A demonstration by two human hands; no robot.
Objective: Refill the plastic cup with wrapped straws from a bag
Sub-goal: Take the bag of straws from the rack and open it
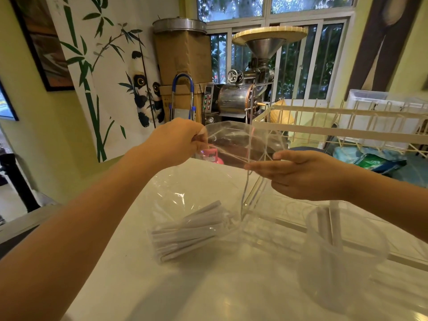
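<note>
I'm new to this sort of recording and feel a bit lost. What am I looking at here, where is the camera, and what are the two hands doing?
There is no machine here: this is one picture from a camera worn on a person's head, looking forward and down at their own arms. The left hand pinches one edge of a clear plastic bag, lifting it. The right hand is at the opposite edge of the bag's mouth, fingers nearly straight, so the mouth is spread open. At the bottom of the bag lies a bundle of wrapped straws. The bag's bottom rests on a white table. To the right stands a clear plastic cup with a few straws in it. Behind the table is a white wire rack.
</note>
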